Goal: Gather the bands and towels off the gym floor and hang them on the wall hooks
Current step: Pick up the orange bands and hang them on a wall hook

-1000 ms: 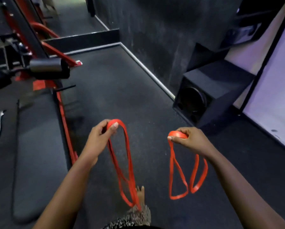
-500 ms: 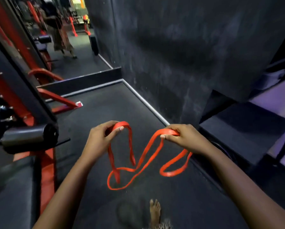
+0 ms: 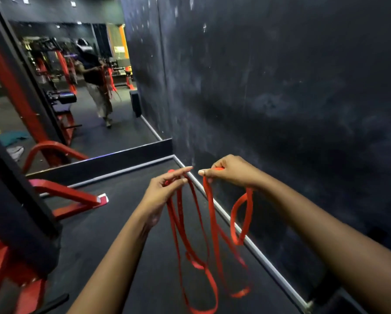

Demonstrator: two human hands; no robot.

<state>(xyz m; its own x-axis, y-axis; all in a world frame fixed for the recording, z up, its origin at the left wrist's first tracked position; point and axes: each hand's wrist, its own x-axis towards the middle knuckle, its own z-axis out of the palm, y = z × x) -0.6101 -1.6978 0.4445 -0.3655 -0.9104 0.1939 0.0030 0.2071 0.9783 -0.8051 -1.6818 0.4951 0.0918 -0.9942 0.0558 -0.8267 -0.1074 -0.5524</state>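
Both hands are up, fingertips nearly meeting: the left hand (image 3: 165, 196) pinches one bunch of the red bands (image 3: 178, 223), the right hand (image 3: 232, 174) grips another, loops hanging straight down below them, the dark wall (image 3: 280, 87) closest to the right, no hook showing.

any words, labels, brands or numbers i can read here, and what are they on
Nothing here can be read.
Lit sign reflected in the mirror: too blurred to read.
Red bands: faint marks along one strap, too small and blurred to read.
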